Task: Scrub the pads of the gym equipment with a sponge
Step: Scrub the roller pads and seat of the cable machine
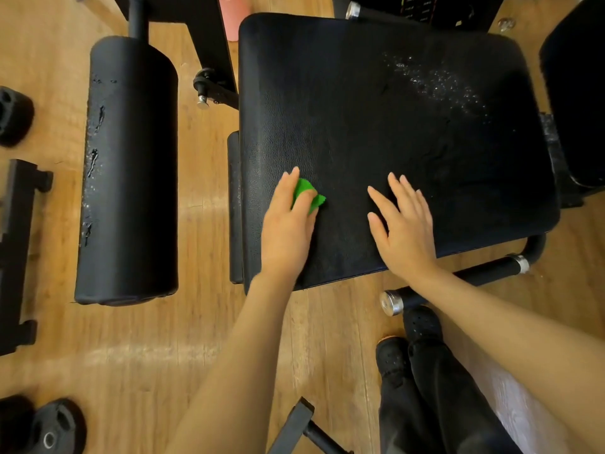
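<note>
Left hand (pixel 288 221) fingers curled, gripping; right hand (pixel 404 224) flat, fingers spread.

Both forearms are bare up to the lower edge of the view, with no sleeves, watch, bracelet or rings showing on the left hand (pixel 288 224) or the right hand (pixel 404 226). The fingernails are short and unpainted. Lower right, the person wears dark, loose trousers (pixel 425 404) that bunch over black clog-style shoes (pixel 420 324) with small round holes across the uppers, and a pale, lightly patterned garment (pixel 510 417) hangs beside the trousers under the right arm.
</note>
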The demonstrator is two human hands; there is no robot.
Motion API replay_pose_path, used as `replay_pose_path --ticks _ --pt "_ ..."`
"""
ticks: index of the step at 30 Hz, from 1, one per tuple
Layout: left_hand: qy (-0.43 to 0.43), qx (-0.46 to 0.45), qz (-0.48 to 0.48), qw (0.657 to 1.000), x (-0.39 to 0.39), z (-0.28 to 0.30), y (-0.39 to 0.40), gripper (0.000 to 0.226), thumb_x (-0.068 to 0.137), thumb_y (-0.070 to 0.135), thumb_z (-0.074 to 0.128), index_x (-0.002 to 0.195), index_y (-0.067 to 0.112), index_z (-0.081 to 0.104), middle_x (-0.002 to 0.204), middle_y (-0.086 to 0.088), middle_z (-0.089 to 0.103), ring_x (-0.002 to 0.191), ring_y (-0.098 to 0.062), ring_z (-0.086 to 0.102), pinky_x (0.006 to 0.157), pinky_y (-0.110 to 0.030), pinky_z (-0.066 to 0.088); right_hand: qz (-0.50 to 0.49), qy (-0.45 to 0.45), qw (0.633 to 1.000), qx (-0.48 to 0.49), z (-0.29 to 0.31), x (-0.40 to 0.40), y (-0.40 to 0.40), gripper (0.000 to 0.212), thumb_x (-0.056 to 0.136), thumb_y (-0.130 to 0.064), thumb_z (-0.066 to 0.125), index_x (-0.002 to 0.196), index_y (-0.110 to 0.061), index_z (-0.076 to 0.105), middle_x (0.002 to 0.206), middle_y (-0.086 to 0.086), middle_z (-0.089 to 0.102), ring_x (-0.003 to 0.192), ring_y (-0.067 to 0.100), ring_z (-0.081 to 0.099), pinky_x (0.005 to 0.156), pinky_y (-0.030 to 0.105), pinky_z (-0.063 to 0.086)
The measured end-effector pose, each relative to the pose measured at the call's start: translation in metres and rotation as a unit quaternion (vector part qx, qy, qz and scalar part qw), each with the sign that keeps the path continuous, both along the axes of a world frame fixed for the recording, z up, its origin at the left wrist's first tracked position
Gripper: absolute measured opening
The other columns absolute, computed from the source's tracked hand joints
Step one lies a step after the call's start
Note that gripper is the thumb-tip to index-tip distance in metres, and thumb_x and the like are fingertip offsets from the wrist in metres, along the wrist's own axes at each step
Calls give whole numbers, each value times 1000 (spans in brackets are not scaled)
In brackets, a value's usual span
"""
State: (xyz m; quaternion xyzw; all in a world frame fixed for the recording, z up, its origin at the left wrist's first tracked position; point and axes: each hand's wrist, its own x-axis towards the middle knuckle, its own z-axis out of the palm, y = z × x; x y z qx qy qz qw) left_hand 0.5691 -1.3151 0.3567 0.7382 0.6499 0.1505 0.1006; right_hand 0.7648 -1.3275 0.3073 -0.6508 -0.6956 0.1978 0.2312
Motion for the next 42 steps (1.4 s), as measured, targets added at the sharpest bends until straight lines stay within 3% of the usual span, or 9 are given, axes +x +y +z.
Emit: replay_pose_path --ticks 4,13,18,20,22,25,29,35,42 --pt "9 11 -24 1000 -6 4 -4 30 87 16 69 115 4 65 138 -16 50 128 -32 46 108 -37 38 2 -14 1000 5 -3 1 0 43 99 -29 44 142 -21 45 154 10 32 145 24 21 117 41 11" --pt "8 6 -102 995 -11 4 -82 30 88 15 68 115 2 67 134 -17 53 128 -33 47 107 -42 41 4 -40 999 7 -4 1 -1 45 100 -34 36 143 -23 43 155 9 31 145 24 21 117 39 12" --pt "-36 -9 -43 998 -5 8 -43 33 88 13 67 120 3 65 137 -13 52 130 -22 42 111 -29 34 0 -47 999 2 -3 -1 -2 46 100 -35 34 144 -23 42 155 9 30 146 24 20 117 38 11" --pt "-36 -7 -31 999 -4 7 -21 35 89 16 67 121 3 64 139 -13 49 132 -23 40 112 -31 33 -1 -46 999 3 -3 -1 -2 46 100 -35 35 144 -23 42 155 8 30 146 23 20 117 38 11" --pt "-12 9 -52 999 0 7 -7 32 89 26 66 112 4 67 136 -15 52 129 -32 45 107 -38 38 -2 -47 999 5 -3 -1 -2 46 100 -34 35 144 -23 42 155 9 30 146 23 20 118 38 11" --pt "-7 21 -21 1000 10 7 -4 37 90 41 59 98 7 68 128 -10 59 124 -30 50 101 -37 41 -8 -53 999 4 -4 -2 -3 46 100 -33 36 144 -23 42 155 8 30 146 23 20 117 39 12" --pt "-43 41 22 998 18 1 -11 18 87 22 69 95 6 70 122 -9 62 118 -28 54 96 -36 46 -9 -53 999 4 -4 -3 -3 46 100 -34 36 144 -23 42 155 8 30 146 23 20 117 39 13" --pt "-70 41 -20 996 13 0 -55 16 84 10 73 99 4 71 120 -9 63 115 -26 54 102 -26 39 -7 -50 999 7 -3 -3 -3 47 100 -36 32 144 -23 42 155 9 31 145 24 21 117 39 14" --pt "-53 38 -76 995 3 -1 -90 17 81 9 74 97 2 72 118 -10 65 113 -27 56 96 -36 47 -7 -50 999 2 -2 -3 -4 46 100 -34 35 144 -23 41 156 8 29 146 23 20 117 37 11"
